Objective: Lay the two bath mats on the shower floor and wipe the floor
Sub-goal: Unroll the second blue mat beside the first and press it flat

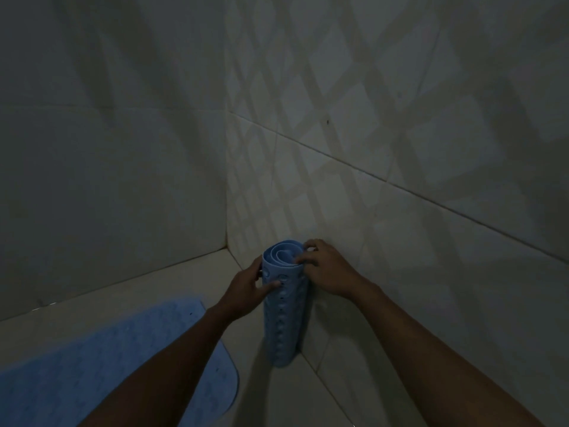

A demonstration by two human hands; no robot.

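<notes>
A rolled-up blue bath mat (284,322) stands upright on the shower floor against the right wall, its spiral top end facing me. My left hand (246,292) grips its upper left side with the thumb across the front. At the roll's top right edge, my right hand (324,269) holds on with fingers over the rim. A second blue bath mat (101,362) lies flat on the floor at the lower left, partly covered by my left forearm.
Pale tiled walls meet in a corner (226,211) just behind the roll. The light tiled shower floor (184,278) shows between the flat mat and the walls. The room is dim.
</notes>
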